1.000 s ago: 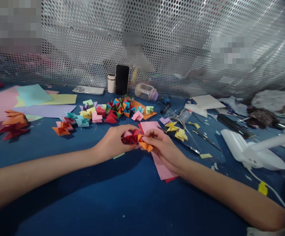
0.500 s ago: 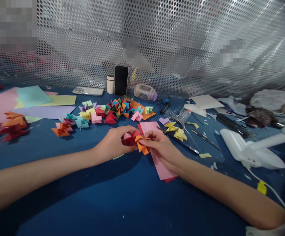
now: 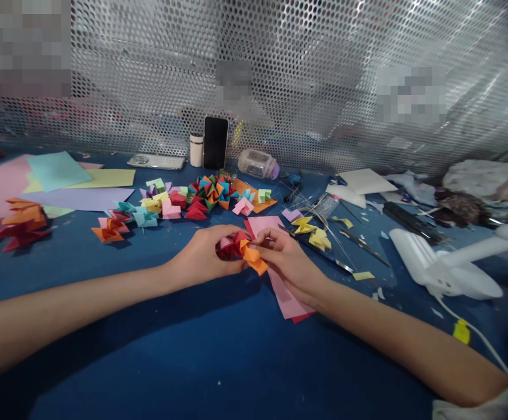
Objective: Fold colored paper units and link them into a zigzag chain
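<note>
From your head camera, your left hand (image 3: 204, 255) is curled around a folded paper cluster (image 3: 233, 245) of red and pink pieces, fingers closed on it low over the blue counter (image 3: 219, 356). Your right hand (image 3: 286, 259) meets it from the other side, fingertips pinched on an orange folded piece (image 3: 254, 259) that touches the cluster's right edge. Both hands press together with the paper between them.

Under your right hand and wrist lies a pink sheet (image 3: 286, 297) flat on the counter, with a red edge showing beneath it. Just beyond your hands sits a heap of folded paper units (image 3: 201, 195) in many colours, and beyond that a dark phone (image 3: 215, 143) stands upright against the perforated metal screen (image 3: 280, 76). Far out from your left hand lie flat coloured sheets (image 3: 79, 186) and an orange and red folded shape (image 3: 21, 221). Off past your right hand are yellow folded pieces (image 3: 315, 230), thin wires and a white device (image 3: 446, 268) with a cable.
</note>
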Tool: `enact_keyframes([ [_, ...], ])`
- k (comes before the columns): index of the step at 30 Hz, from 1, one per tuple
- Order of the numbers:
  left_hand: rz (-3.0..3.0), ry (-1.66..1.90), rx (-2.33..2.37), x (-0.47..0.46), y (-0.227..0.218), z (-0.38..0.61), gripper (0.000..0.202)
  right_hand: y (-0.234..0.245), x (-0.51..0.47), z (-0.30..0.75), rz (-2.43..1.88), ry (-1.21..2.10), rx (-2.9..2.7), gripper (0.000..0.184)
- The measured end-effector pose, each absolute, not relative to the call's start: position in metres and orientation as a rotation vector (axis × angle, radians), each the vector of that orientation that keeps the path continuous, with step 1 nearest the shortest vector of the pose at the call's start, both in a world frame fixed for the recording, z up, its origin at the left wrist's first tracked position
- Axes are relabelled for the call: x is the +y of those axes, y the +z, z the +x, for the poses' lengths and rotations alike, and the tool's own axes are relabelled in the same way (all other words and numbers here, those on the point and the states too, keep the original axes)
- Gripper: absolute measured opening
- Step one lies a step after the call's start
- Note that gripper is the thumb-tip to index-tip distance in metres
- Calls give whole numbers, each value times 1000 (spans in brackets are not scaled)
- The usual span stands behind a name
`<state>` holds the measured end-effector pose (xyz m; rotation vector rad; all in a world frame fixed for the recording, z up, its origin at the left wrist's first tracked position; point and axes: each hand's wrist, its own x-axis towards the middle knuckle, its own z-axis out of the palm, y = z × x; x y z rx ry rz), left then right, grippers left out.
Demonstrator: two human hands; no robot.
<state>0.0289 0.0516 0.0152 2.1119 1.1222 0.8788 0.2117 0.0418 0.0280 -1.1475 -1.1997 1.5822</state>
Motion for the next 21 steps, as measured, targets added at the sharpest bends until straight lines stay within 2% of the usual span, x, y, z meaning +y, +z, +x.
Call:
enact_keyframes([
  [12,2072,780,1103,54,17,28,44,28,58,227,-1101,1305,-1634,12],
  [18,2013,779,1071,55,16,27,38,30,60,228,-1112,1409,-1554,12],
  [21,2015,786,1065,55,15,27,34,30,59,226,-1145,1474,-1510,21],
])
